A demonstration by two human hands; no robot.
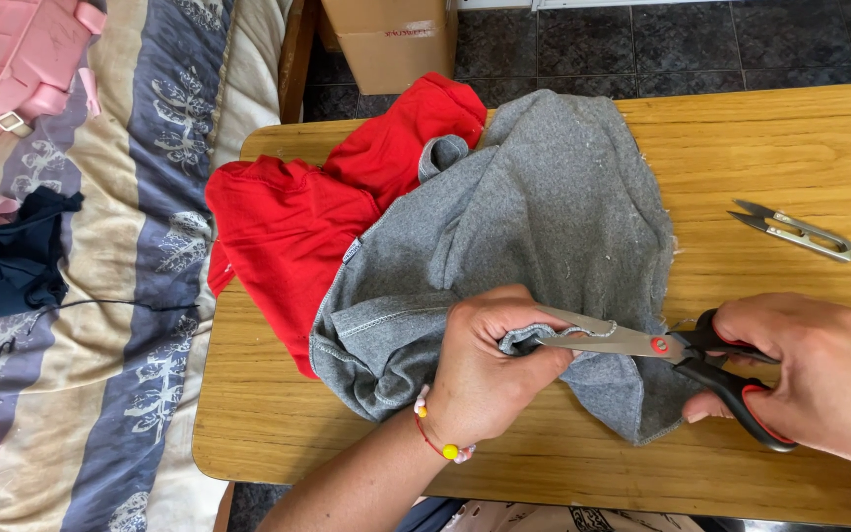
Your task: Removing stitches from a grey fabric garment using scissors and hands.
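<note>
Head view looks down on the left hand (485, 369), which pinches a fold of the grey fleece garment (534, 236) between thumb and fingers, a red cord bracelet with a yellow bead (442, 445) at its wrist. Just to the right, the right hand (819, 379) grips the black-handled scissors with a red pivot (677, 350), fingers through the loops; the silver blades are slightly parted around the held fold. That grey garment lies crumpled at the middle of the light wooden table (760, 148), overlapping a red cloth garment (317, 212) on its left. Small silver thread snips (800, 232) lie apart near the table's right side. Beyond the table's left edge spreads a striped beige and blue-grey quilt (140, 296), with dark clothing (7, 256) and a pink bag (17, 54) on it. A cardboard box (391, 39) stands on the dark tiled floor (642, 44) behind.
</note>
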